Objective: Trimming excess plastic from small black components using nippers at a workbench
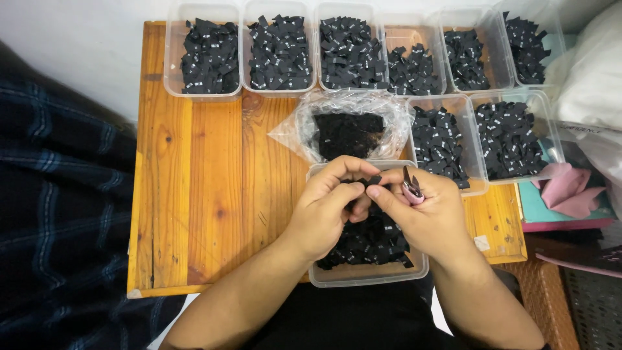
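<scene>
We work with both hands held close together over the near container [324,275], a clear plastic tub at the front edge of the desk [194,194]. The left hand [327,210] pinches a small black label [374,181] between thumb and forefinger, fingers narrow and curled. The right hand [427,214] meets it from the other side, fingertips on the same label, while a small pair of snips [411,188] with a pink handle rests in its palm, blades pointing up and away from us. To do this step well, we judge that the label is best kept taut between the two pinches and directly above the tub, so that any piece that slips lands on the black pile [369,243] below and not on the wood. We also judge that the blades should stay turned away from the left fingertips while the hands are this close. Just beyond the hands lies an open clear bag [304,123] of dark material. Further out, more clear tubs of black labels stand in a back row [210,58] along the far edge, and two more [512,139] sit to the right. Pink and teal items [570,194] lie past the right edge of the desk.
</scene>
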